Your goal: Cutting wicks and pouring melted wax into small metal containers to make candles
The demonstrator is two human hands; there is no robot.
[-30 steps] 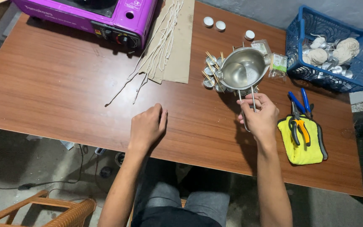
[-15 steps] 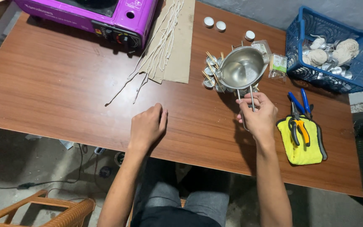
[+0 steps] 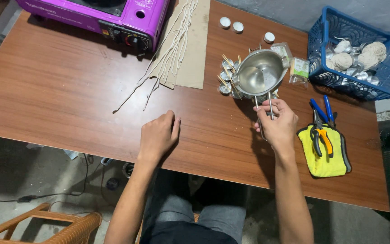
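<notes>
Steel pouring pot (image 3: 260,73), small and shiny, sits upper centre-right of frame; my right hand (image 3: 276,123) is closed around its twin wire handle, holding the pot over a cluster of little metal candle cups (image 3: 227,77) w/ wicks propped by sticks. Pot looks roughly level, a bit of pale liquid inside, can't tell how much. My left hand (image 3: 158,135) rests centre frame as a loose fist on the brown wood table (image 3: 68,99), holding nothing. Purple portable stove (image 3: 100,16) at upper left; beside it a cardboard strip (image 3: 195,40) w/ long white wick strings (image 3: 168,49) laid out. Three filled white tealights (image 3: 238,28) along the top edge. Blue basket (image 3: 355,54) upper right holds string balls and empty cups. Yellow cloth (image 3: 323,153) at right w/ orange pliers (image 3: 321,135) on it and blue-handled pliers (image 3: 322,108) just above. My read: this is the pouring step, pot poised above the cups. Next move, I judge, needs a slow wrist tilt so the spout lines up w/ one cup, w/o knocking the sticks.
</notes>
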